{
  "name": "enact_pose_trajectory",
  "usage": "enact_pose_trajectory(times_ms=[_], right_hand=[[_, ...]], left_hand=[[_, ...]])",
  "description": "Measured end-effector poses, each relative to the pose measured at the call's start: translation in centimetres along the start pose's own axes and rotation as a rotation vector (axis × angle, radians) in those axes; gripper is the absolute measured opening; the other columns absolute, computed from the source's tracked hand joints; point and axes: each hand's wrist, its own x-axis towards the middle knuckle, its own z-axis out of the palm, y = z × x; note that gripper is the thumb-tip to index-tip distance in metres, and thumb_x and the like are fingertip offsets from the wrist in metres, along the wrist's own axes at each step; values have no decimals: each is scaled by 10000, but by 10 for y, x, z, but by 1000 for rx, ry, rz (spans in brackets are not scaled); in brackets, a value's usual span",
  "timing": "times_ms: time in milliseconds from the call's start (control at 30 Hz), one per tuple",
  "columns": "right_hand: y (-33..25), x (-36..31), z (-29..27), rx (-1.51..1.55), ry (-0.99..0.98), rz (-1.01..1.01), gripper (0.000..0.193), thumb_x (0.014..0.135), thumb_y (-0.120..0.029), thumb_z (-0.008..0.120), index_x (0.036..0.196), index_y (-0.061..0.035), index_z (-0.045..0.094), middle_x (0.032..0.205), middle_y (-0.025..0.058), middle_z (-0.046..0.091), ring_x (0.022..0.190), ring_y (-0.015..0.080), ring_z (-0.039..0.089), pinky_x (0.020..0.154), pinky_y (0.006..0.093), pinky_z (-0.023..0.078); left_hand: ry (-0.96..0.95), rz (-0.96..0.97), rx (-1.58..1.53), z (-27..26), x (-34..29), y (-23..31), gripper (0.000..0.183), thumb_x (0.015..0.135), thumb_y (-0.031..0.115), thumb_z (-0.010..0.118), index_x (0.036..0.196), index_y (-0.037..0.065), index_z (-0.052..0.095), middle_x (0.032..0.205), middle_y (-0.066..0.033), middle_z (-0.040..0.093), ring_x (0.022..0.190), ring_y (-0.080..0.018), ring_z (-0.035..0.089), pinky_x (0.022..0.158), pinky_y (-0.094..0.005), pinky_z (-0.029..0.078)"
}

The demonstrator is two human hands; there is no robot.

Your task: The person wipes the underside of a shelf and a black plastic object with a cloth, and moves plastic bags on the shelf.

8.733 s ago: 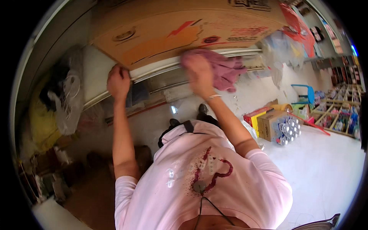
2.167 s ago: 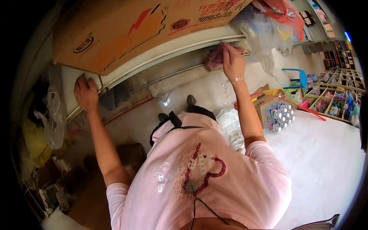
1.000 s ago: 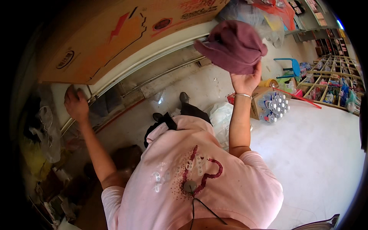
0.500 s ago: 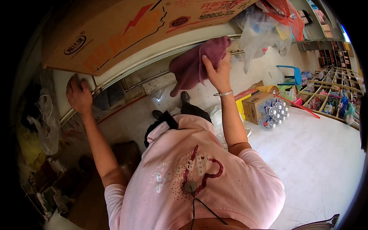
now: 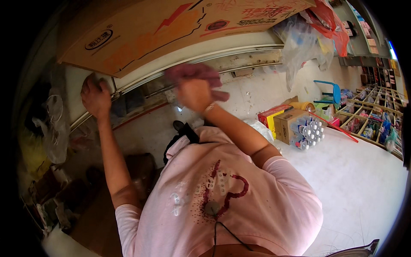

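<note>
A bunched purple cloth [image 5: 195, 73] is in my right hand [image 5: 193, 95], whose fingers are wrapped round it. Both are smeared by motion. They are at the metal-edged rim of a pale counter [image 5: 171, 64], and I cannot tell whether the cloth touches it. My left hand [image 5: 95, 96] lies with fingers apart on the counter's left end, beside the rim, and holds nothing. On the counter, just beyond my hands, stands a large brown cardboard box [image 5: 141, 34] with red and black print.
Clear and red plastic bags [image 5: 295, 47] hang at the counter's right end. More bags [image 5: 53, 124] hang at far left. On the floor at right are a carton [image 5: 284, 124], a pack of bottles [image 5: 308, 132], a blue stool [image 5: 332, 92] and a divided goods rack [image 5: 368, 107].
My right hand has swept left and toward me with the cloth, which is now more bunched. My left hand stays on the counter end. The view has shifted slightly.
</note>
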Motion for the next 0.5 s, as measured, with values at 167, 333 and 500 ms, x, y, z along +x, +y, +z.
enact_pose_trajectory(times_ms=[167,333,500], right_hand=[[-39,16,11,86,-97,-37,161,791,-247,593,800,-90,626,658,144,637,605,342,635,538,458,497],[39,-6,-15,-177,34,81,237,825,-305,571,773,-79,624,628,153,629,567,346,630,503,476,489],[134,-27,-82,-318,185,345,224,815,-274,590,786,-56,633,661,201,633,608,387,630,554,493,502]], left_hand=[[10,28,-114,-4,2,0,439,876,354,472,1267,171,549,1305,-96,538,1162,-343,498,967,-449,398],[28,46,-182,-13,2,4,432,876,353,476,1252,159,565,1285,-101,556,1176,-331,495,978,-438,395],[117,125,-176,-2,1,-6,427,866,335,492,1237,140,573,1269,-105,567,1157,-325,510,972,-434,401]])
